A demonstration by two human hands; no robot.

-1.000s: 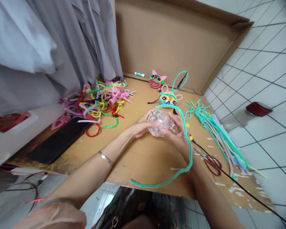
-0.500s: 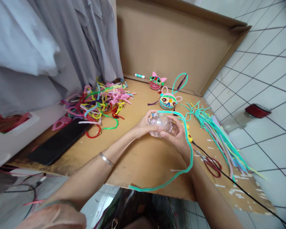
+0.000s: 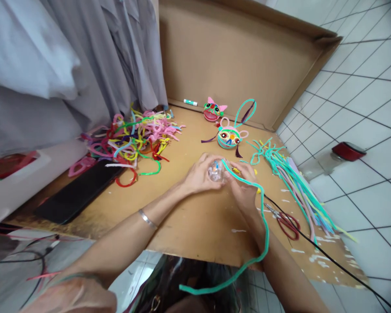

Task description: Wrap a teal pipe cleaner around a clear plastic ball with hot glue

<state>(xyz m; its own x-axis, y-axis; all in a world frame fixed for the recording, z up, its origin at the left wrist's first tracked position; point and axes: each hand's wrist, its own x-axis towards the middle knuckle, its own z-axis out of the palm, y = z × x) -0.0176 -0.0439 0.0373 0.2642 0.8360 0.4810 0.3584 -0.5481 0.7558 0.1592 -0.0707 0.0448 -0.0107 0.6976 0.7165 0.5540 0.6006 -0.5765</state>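
My left hand wraps round a small clear plastic piece, rounded like a bottle bottom, with specks of colour on it. My right hand has its fingers closed at the right side of that piece. A long turquoise pipe cleaner has its upper end in these fingers, against the plastic. From there it runs over the right wrist and curves down past the table's front edge. Part of a yellow tool with a black cord lies behind my right hand, mostly hidden.
Scissors with red handles and a bundle of long pipe cleaners lie on the right. Two decorated animal heads and a glue stick are at the back. Left are a tangled pipe cleaner pile and a black tray-like slab.
The clear plastic piece has turned in my hands, and its rounded end now faces up. My right fingers have shifted to the pipe cleaner's end, and its free end hangs lower.
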